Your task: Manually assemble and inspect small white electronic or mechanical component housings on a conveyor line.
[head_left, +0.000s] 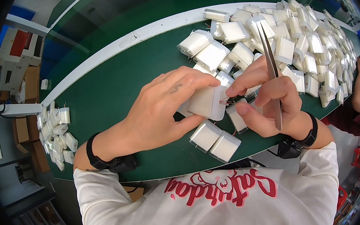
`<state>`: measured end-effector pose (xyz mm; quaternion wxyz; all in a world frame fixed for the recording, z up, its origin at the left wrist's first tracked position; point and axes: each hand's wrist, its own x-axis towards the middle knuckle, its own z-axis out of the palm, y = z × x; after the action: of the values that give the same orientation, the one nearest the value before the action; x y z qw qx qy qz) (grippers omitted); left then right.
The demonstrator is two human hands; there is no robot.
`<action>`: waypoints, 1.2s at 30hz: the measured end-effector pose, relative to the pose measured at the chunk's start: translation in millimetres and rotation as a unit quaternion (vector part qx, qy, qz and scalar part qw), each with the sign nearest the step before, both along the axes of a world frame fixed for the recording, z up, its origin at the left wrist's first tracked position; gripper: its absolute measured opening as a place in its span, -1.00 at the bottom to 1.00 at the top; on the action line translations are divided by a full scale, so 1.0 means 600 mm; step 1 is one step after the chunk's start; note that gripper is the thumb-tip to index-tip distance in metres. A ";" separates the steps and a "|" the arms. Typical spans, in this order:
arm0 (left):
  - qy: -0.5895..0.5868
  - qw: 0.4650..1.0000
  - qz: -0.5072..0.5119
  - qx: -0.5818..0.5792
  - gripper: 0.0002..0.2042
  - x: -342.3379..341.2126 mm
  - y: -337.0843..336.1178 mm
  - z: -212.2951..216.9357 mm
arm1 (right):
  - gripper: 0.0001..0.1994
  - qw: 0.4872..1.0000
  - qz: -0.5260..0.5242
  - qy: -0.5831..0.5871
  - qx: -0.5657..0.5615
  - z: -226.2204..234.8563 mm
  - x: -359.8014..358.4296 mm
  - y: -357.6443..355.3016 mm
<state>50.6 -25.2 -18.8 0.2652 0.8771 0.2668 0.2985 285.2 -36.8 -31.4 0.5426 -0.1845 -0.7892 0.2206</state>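
Note:
My left hand (162, 103) grips a white block-shaped part in a clear plastic casing (205, 103), held between thumb and fingers above the green table. Short thin reddish wires (223, 102) stick out of its right end. Metal tweezers (271, 60) lie across my right hand (276, 96), held by its curled fingers, with the tips pointing away from me. The thumb and index fingertip of that hand are at the wires; whether they pinch them I cannot tell. Two similar white parts (223, 146) lie just below, and another (237, 116) is partly hidden under my right hand.
A large heap of the same white parts (284, 50) covers the table's far right. A smaller pile (56, 135) sits at the left edge. A white rail (138, 36) runs along the back of the green table (100, 98). Another person's arm (357, 89) shows at the right.

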 end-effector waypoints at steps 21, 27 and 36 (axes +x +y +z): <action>0.012 0.999 -0.023 -0.045 -0.42 -0.003 0.000 0.006 | -0.68 0.998 0.022 -0.045 0.036 0.008 0.005 0.001; 0.000 0.999 -0.025 -0.046 -0.43 -0.002 0.000 0.008 | -0.69 0.999 0.002 -0.001 0.032 -0.003 -0.002 0.002; 0.017 0.998 -0.049 -0.026 -0.44 -0.001 -0.001 0.005 | -0.70 1.000 0.001 0.002 0.009 -0.004 -0.006 0.004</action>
<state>49.8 -26.0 -15.6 0.2978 0.8871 0.2356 0.2626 281.5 -34.5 -33.8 0.5456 -0.1788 -0.7902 0.2144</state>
